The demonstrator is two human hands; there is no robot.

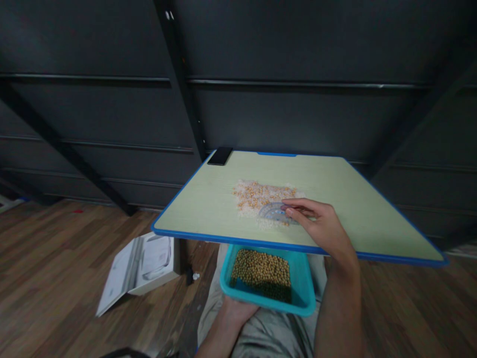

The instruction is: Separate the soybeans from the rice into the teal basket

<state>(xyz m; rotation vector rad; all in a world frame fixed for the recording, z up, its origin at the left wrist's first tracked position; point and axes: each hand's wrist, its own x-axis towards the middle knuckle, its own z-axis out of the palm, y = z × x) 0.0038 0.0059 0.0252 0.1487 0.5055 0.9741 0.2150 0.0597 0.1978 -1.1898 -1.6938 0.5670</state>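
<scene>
My right hand (pixel 316 216) pinches a clear plastic protractor (pixel 274 211) above the near right part of a pile on the table. The pile mixes white grains that look like rice (pixel 246 213) with yellow-orange kernels (pixel 257 191). Below the table's front edge, over my lap, is a teal plastic basket (pixel 302 283). Round tan beans (pixel 264 266) lie in it, with a darker green patch toward the near side. My left hand (pixel 240 309) supports the basket from beneath at its near left; its fingers are hidden under it.
The pale folding table (pixel 335 184) has a blue rim. A black phone (pixel 220 156) lies at its far left corner. On the wooden floor to the left sits an open white box (pixel 154 263). Dark panels (pixel 279 114) stand behind the table.
</scene>
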